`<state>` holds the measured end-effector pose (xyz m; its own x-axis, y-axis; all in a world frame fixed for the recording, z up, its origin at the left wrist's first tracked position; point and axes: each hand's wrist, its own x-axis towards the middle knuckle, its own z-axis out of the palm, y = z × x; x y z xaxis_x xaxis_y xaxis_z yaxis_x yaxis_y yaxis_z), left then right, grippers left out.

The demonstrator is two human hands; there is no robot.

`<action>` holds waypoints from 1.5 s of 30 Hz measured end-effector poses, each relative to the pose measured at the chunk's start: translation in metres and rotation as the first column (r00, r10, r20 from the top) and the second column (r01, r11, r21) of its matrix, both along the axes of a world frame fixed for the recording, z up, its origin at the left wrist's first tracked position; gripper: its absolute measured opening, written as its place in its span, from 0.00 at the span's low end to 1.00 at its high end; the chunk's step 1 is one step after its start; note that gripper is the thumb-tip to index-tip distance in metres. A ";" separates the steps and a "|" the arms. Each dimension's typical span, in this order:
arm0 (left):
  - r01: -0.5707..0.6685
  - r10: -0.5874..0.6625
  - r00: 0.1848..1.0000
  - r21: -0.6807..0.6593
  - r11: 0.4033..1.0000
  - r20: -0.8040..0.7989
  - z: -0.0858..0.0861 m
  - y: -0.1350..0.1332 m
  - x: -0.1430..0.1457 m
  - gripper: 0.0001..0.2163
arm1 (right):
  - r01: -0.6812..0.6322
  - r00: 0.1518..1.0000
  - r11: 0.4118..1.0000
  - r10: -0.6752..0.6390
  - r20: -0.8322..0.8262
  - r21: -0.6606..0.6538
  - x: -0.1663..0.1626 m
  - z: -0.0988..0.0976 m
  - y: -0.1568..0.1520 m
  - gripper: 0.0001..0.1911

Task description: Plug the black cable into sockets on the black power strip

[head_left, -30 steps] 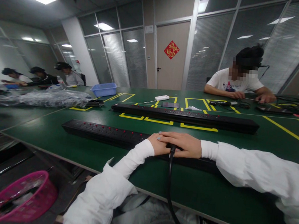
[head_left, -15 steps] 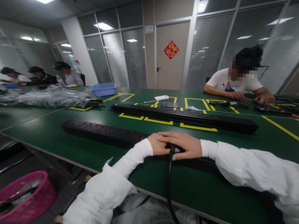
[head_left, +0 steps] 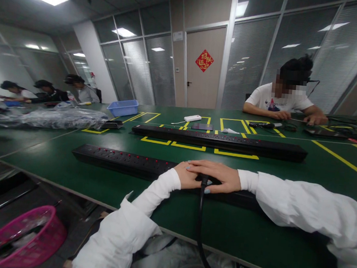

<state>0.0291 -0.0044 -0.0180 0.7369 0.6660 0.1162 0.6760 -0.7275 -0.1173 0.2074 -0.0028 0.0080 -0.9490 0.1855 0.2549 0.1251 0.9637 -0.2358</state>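
A long black power strip with a row of red-tipped sockets lies on the green table in front of me. Both my hands rest on its middle, closed around a black plug. The thick cable of the plug hangs toward my lap over the table edge. My left hand is on the left side of the plug, its thumb reaching behind the cable. From the right, my right hand covers the top, its fingers overlapping my left hand. The plug's front end and most of my left fingers are hidden.
A second black power strip lies farther back on the table. Beyond it are a phone and a white device. A blue bin, wrapped plastic, a pink basket and a seated person surround the area.
Almost nothing differs. My hands stay on the plug with only a tiny shift, and the view moves slightly.
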 end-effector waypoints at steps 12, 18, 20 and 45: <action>0.001 -0.001 1.000 -0.014 1.000 0.025 -0.002 -0.001 -0.001 0.22 | -0.044 0.999 0.997 0.042 -0.034 -0.056 -0.001 0.002 0.000 0.30; 0.009 -0.007 0.996 -0.024 1.000 0.090 -0.005 -0.002 0.001 0.23 | -0.030 1.000 0.994 0.029 -0.011 -0.102 0.001 0.005 -0.002 0.28; 0.010 -0.007 0.995 -0.023 1.000 0.104 -0.005 -0.002 0.002 0.24 | -0.026 1.000 0.993 0.026 -0.002 -0.115 0.001 0.005 -0.002 0.28; -0.006 0.005 0.995 0.008 1.000 0.103 -0.002 0.000 0.002 0.24 | -0.019 0.999 0.990 0.025 0.040 -0.143 0.000 0.008 0.000 0.26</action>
<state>0.0315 -0.0044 -0.0201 0.7172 0.6684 0.1970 0.6885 -0.7233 -0.0524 0.2075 -0.0029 0.0157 -0.9625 0.1964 0.1872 0.1172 0.9232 -0.3659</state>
